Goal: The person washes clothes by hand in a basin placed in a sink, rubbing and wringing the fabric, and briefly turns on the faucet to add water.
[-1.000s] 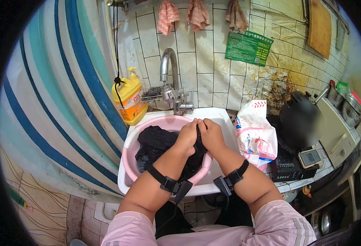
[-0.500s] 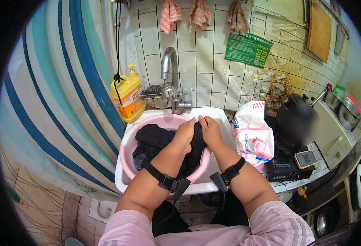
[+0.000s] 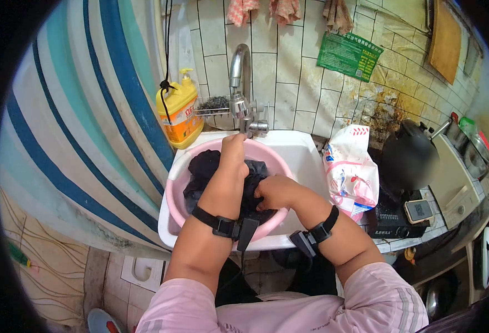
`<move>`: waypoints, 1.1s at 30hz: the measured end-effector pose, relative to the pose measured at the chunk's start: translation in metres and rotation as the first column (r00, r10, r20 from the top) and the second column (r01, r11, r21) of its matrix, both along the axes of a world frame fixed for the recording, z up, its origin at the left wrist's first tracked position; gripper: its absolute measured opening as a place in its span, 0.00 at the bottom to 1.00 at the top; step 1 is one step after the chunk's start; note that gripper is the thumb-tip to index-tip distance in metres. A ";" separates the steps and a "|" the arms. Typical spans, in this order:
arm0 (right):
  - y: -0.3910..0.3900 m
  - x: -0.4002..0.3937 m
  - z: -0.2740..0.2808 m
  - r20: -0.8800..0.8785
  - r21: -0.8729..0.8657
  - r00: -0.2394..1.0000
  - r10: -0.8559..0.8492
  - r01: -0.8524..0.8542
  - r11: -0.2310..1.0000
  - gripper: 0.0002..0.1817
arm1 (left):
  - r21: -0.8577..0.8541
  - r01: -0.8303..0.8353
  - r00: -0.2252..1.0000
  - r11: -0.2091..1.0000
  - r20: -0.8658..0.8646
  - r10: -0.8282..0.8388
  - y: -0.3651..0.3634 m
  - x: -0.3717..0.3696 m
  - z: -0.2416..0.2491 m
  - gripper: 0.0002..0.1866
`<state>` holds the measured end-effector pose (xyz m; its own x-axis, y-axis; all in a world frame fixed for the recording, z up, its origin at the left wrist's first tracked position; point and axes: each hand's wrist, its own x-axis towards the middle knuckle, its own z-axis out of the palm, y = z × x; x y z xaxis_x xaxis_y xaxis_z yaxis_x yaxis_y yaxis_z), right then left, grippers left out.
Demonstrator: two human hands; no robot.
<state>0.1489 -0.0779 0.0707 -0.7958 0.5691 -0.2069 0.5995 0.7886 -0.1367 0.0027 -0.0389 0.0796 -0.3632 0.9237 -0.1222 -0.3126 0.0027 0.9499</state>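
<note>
Right hand point(image 3: 275, 191) clutches dark garment point(image 3: 211, 172) in pink basin point(image 3: 175, 194); left hand point(image 3: 234, 147), grip apparently loose, reaches faucet point(image 3: 244, 105).

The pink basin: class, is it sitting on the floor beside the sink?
No: the pink basin sits inside the white sink below the tap, with dark clothing in it.

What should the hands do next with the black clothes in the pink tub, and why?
Probably turn on the curved metal tap. The left hand is stretched out right below the tap, at the far rim of the round pink plastic basin, while the right hand grips the dark wet cloth in the basin. No water is running, so the cloth likely needs more.
</note>
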 end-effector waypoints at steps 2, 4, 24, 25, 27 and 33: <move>0.002 -0.004 -0.011 0.059 0.028 0.996 0.069 -0.071 0.997 0.14 | -0.003 -0.004 1.000 1.000 0.000 0.004 -0.003 0.002 0.002 0.13; -0.002 -0.009 -0.014 0.235 0.009 0.962 0.143 -0.149 0.989 0.14 | 0.010 0.018 1.000 1.000 0.015 -0.019 -0.005 0.004 0.003 0.13; 0.058 0.037 -0.010 -0.446 -0.704 -0.236 -0.863 -0.503 0.501 0.05 | -0.140 0.415 0.886 0.899 -0.162 -0.434 -0.006 0.028 -0.008 0.35; 0.067 0.042 -0.015 -0.472 -0.658 -0.270 -0.839 -0.526 0.539 0.06 | -0.177 0.453 0.873 0.874 -0.112 -0.475 -0.012 0.034 -0.002 0.34; 0.070 0.046 -0.015 -0.474 -0.643 -0.318 -0.821 -0.512 0.570 0.06 | -0.170 0.551 0.825 0.817 -0.034 -0.564 -0.017 0.040 -0.001 0.31; 0.063 0.038 -0.010 -0.623 -0.645 -0.357 -0.696 -0.269 0.715 0.08 | 0.115 0.363 0.931 0.925 -0.004 -0.365 -0.013 0.058 -0.014 0.17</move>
<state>0.1872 -0.0149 0.0611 -0.0544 0.9740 0.2200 -0.5484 0.1550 -0.8218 0.0612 -0.0521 0.0655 0.0019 0.9999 -0.0141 -0.3263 0.0139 0.9452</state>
